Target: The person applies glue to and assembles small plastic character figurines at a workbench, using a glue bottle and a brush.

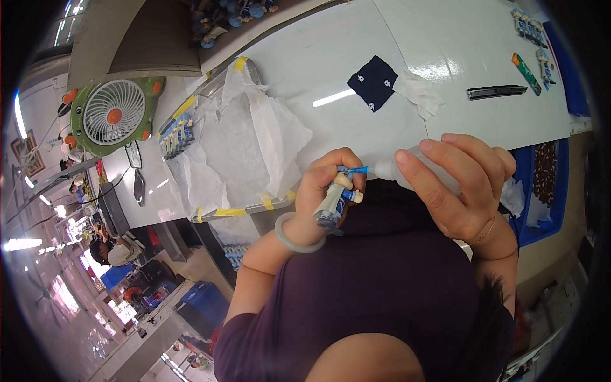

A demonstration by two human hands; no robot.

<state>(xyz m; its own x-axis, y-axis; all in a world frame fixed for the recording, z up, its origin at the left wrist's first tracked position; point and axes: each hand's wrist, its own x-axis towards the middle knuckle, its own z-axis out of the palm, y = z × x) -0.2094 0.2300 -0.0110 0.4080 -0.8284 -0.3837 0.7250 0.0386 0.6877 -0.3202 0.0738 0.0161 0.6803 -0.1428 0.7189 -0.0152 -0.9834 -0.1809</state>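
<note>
The left hand point(321, 186) is closed on a figure point(338, 196), its thumb and fingers around the upper part. The figure lies slanted along the inner side of the hand, its head up by the thumb and forefinger, its base down near the wrist and the bangle point(299, 239). The right hand point(464, 194) is clamped on a bottle point(439, 167), which lies beneath its spread fingers. The bottle's blue tip point(359, 170) points left at the figure's head; whether they touch, I cannot tell.

Beyond the hands, on the table point(461, 38), lie a dark cloth point(373, 83) against a white one and 2 cutters, 1 black point(496, 92) and 1 green. To the left, a paper-lined tray point(280, 205) holds a row of figures point(177, 135); a fan point(114, 116) stands past it.
</note>
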